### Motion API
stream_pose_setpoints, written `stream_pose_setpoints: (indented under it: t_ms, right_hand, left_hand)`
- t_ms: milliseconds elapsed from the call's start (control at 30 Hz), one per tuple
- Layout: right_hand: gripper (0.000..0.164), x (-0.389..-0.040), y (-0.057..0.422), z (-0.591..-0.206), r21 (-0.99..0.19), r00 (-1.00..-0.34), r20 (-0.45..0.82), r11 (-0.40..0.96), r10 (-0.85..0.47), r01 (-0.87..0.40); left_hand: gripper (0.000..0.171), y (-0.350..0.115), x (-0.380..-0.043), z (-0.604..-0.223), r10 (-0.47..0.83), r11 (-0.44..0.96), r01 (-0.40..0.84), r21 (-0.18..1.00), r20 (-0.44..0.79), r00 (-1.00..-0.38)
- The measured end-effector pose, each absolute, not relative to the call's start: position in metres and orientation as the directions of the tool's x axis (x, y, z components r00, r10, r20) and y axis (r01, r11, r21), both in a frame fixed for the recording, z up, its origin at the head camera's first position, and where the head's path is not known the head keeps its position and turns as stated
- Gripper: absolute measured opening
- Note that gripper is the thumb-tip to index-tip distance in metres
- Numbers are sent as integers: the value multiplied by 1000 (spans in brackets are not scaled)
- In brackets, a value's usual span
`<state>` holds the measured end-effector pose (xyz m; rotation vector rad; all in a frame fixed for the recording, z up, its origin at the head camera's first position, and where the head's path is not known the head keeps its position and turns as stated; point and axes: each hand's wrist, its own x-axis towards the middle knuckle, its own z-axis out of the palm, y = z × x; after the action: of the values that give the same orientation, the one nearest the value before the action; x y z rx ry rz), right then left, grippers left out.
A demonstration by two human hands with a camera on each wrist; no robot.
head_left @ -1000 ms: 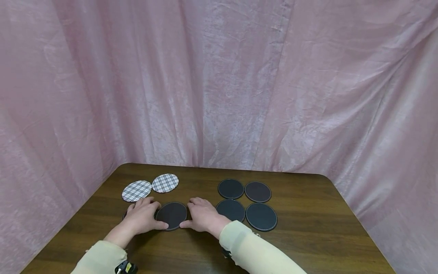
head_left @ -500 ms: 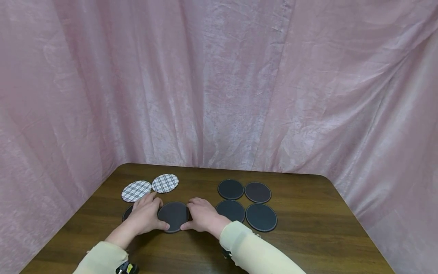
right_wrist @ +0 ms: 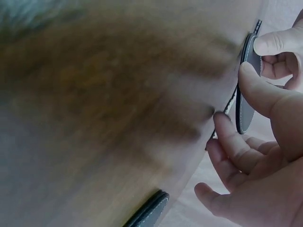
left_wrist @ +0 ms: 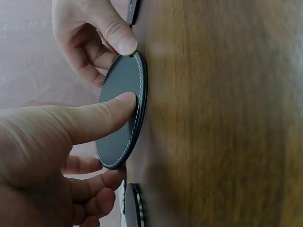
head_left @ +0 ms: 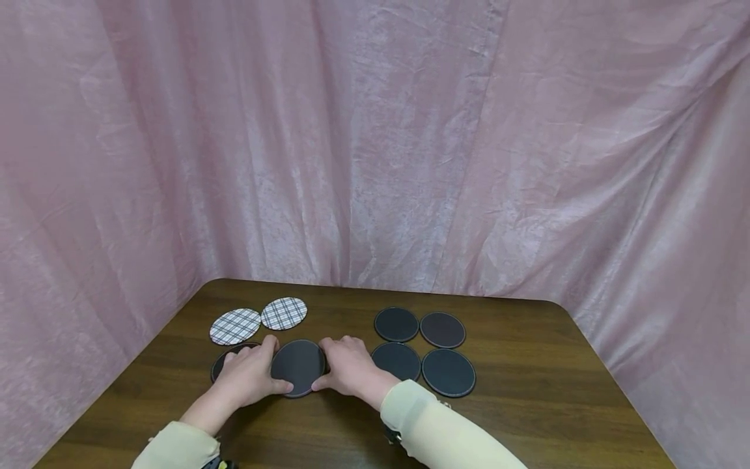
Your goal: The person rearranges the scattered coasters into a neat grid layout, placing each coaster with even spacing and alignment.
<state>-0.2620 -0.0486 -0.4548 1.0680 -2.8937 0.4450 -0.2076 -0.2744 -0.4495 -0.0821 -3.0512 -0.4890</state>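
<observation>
Between my hands is a dark round coaster (head_left: pixel 298 368) with pale stitching round its rim. It appears slightly raised from the wooden table in the left wrist view. My left hand (head_left: pixel 250 374) grips its left side, thumb on the upper face and fingers at the far edge. On the opposite side, my right hand (head_left: pixel 350 368) pinches the rim, its thumb near the front edge. The coaster's edge (right_wrist: pixel 240 113) looks layered in the right wrist view; I cannot tell whether it is a stack. Partly hidden behind my left hand lies another dark coaster (head_left: pixel 225 359).
Two white plaid coasters, one left (head_left: pixel 236 326) and one right (head_left: pixel 284 313), lie at the back left of the table (head_left: pixel 545 378). Several dark coasters (head_left: pixel 448 372) lie grouped right of centre, one partly behind my right hand. A pink curtain (head_left: pixel 375 143) hangs behind.
The held coaster has shifted slightly to the right and appears to have come up a little. My left hand has moved right with it, uncovering more of the coaster behind; the right hand barely moved.
</observation>
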Motion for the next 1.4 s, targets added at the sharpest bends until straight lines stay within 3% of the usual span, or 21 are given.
stream_pose_setpoints:
  t_ms: [733, 1400]
  right_hand:
    - [75, -281, -5, -443, -406, -775, 171, 673, -609, -619]
    - [78, -298, 25, -443, -378, -775, 141, 690, -615, -617]
  left_hand:
    - [78, -237, -233, -440, 83, 907, 114, 406, 94, -992]
    - [76, -206, -253, -446, 93, 921, 132, 367, 121, -988]
